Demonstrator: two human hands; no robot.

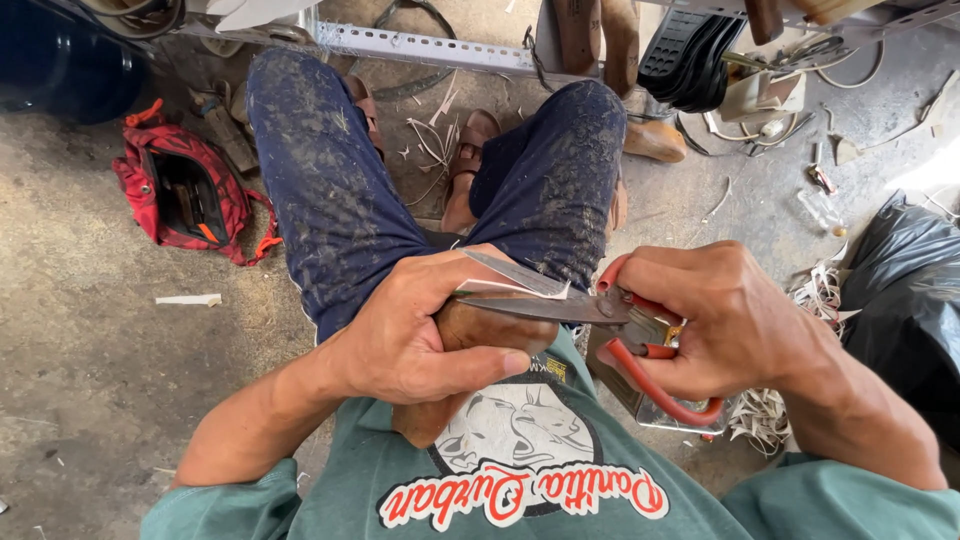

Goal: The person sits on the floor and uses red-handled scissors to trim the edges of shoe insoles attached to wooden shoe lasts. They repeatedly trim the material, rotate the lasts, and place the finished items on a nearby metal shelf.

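1. The left hand (415, 330) is wrapped tight around a brown wooden block (470, 345), fingers curled over the top and thumb pressed across the front. The block sits right over the lap, against the green shirt (520, 490).
2. The right hand (735, 320) is closed around the red handles of a pair of scissors (600, 320), just right of the block. The handles look squeezed most of the way in.
3. The scissor blades reach left across the top of the block and meet a thin pale strip (515, 275) lying along the block's upper edge. Can't really tell if the blades are fully shut on it.
4. Well left of the block, a red bag (190, 200) lies open on the concrete floor (80, 340).
5. Above the block, past the knees in dark blue trousers (330, 190), there are brown sandals (470, 150) and pale offcuts.
6. Far right of the block sits a black plastic sack (910, 300), with a heap of pale shavings (765, 410) near it.
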